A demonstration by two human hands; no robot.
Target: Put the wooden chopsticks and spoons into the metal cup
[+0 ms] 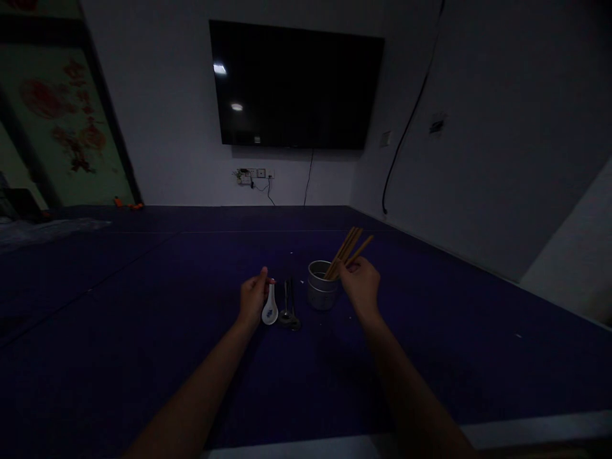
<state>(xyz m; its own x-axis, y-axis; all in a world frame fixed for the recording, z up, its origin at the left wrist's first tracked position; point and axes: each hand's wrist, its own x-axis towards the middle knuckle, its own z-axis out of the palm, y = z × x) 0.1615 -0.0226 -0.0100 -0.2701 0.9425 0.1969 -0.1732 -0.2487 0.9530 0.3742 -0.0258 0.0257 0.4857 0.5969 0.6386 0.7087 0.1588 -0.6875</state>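
A white ceramic soup spoon [270, 313] with a small blue pattern in its bowl is pinched at the handle end by my left hand [252, 298]. Right beside it lie metal spoons [285, 313], their dark handles pointing away from me. A grey metal cup [321, 294] stands upright to the right of these, with wooden chopsticks [350, 244] leaning out over its right rim. My right hand [362, 284] is closed around chopsticks at that rim; its own fingers hide how many it grips.
All this rests on a wide dark blue surface [167, 357] with a pale front edge. Small white scraps lie scattered on it. Clear plastic sheeting [52, 231] and orange items [129, 204] are at the far left. A television [296, 86] hangs on the back wall.
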